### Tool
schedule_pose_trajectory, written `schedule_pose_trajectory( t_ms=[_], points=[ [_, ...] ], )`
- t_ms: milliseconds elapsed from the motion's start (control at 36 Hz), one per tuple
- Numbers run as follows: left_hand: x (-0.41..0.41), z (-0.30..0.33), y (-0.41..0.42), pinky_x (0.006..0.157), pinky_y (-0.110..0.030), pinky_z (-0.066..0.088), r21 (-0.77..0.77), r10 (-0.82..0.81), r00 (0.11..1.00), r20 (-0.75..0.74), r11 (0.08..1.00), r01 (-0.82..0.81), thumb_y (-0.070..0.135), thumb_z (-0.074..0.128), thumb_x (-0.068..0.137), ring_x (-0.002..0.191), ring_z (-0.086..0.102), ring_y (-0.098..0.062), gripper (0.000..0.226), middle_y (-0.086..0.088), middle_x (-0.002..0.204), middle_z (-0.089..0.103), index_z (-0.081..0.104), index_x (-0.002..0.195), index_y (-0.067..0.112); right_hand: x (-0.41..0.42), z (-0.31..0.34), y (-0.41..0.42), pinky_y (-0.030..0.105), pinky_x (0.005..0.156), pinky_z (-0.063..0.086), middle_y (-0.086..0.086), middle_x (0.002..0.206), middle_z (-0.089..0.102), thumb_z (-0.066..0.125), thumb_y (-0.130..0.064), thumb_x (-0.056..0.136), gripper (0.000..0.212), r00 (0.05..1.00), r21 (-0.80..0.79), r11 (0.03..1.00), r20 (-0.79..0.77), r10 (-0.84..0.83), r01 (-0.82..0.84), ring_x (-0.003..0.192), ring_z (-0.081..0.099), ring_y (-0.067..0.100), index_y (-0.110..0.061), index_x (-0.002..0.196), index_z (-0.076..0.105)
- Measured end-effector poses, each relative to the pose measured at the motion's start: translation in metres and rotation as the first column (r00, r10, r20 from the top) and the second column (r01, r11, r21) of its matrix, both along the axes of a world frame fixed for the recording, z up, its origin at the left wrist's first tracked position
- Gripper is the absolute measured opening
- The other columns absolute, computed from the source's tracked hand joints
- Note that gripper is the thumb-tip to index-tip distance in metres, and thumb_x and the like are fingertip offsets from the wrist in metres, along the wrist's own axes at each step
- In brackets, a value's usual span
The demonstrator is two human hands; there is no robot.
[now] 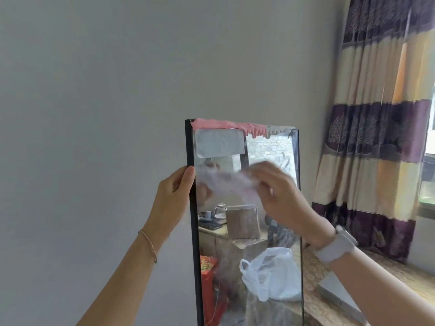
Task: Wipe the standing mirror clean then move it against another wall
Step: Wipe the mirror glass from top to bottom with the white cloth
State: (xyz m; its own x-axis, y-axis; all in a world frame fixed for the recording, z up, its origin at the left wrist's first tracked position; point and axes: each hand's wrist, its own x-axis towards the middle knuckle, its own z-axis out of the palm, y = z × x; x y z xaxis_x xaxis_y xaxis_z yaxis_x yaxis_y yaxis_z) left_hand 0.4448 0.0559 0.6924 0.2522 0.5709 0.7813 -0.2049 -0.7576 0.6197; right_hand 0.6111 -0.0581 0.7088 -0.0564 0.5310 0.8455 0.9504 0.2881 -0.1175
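a: left hand [175, 191] grip clamped on the mirror [244, 231] frame's left edge; right hand [280, 196] pinches a blurred cloth [226, 182] on the glass.

b: mirror upright by the wall [117, 90] — likely stiff, fragile, slick; hold the frame edges.

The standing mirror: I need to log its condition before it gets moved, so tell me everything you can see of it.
The standing mirror is a tall, narrow glass pane in a thin black frame, upright before a grey wall. A pink and white strip lies along its top edge. The left hand grips the left frame edge; the right hand presses a blurred pale cloth on the glass. Its base is out of view.
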Motion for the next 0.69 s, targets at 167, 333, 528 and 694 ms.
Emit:
schedule_pose_trajectory(
  t_ms=[167, 333, 528, 694],
  points=[
    [-0.004, 0.001, 0.002, 0.089, -0.034, 0.045, -0.053, -0.088, 0.991, -0.098, 0.995, 0.083, 0.031, 0.035, 0.098, 0.084, 0.063, -0.026, 0.044, -0.022, 0.090, 0.067, 0.064, 0.088, 0.000, -0.035, 0.024, 0.038, 0.035, 0.089, 0.045, 0.012, 0.107, 0.057, 0.044, -0.010, 0.084, 0.030, 1.000, 0.272, 0.962, -0.003, 0.007, -0.006, 0.102, 0.045, 0.020, -0.010, 0.107, 0.062],
    [-0.004, -0.003, -0.004, 0.076, -0.019, 0.045, -0.141, -0.113, 0.986, -0.123, 0.985, 0.095, 0.047, 0.029, 0.094, 0.072, 0.063, -0.011, 0.053, 0.002, 0.074, 0.067, 0.063, 0.070, 0.015, -0.028, -0.071, 0.016, 0.015, 0.101, 0.030, -0.010, 0.112, 0.049, 0.039, -0.008, 0.083, 0.032, 0.976, -0.065, 0.990, 0.172, 0.137, -0.128, 0.114, 0.035, 0.011, -0.023, 0.103, 0.060],
    [0.003, -0.002, -0.003, 0.072, -0.032, 0.032, -0.035, -0.085, 0.993, -0.076, 0.996, 0.082, 0.044, 0.036, 0.093, 0.073, 0.037, -0.016, 0.048, -0.005, 0.077, 0.043, 0.046, 0.079, -0.001, 0.001, -0.064, -0.023, 0.023, 0.099, 0.037, -0.001, 0.116, 0.056, 0.037, 0.004, 0.089, 0.042, 0.984, -0.719, 0.694, 0.145, 0.098, 0.037, 0.107, 0.048, 0.008, -0.020, 0.117, 0.057],
    [0.017, 0.022, -0.018, 0.069, -0.001, 0.041, 0.109, 0.058, 0.998, -0.004, 0.992, -0.058, 0.025, 0.038, 0.097, 0.075, 0.054, 0.006, 0.029, 0.014, 0.095, 0.059, 0.047, 0.123, 0.034, 0.034, 0.007, -0.010, 0.022, 0.094, 0.044, 0.001, 0.104, 0.056, 0.042, 0.008, 0.085, 0.035, 0.994, -0.014, 0.998, -0.089, -0.064, 0.063, 0.098, 0.052, 0.009, -0.010, 0.106, 0.062]
  ],
)
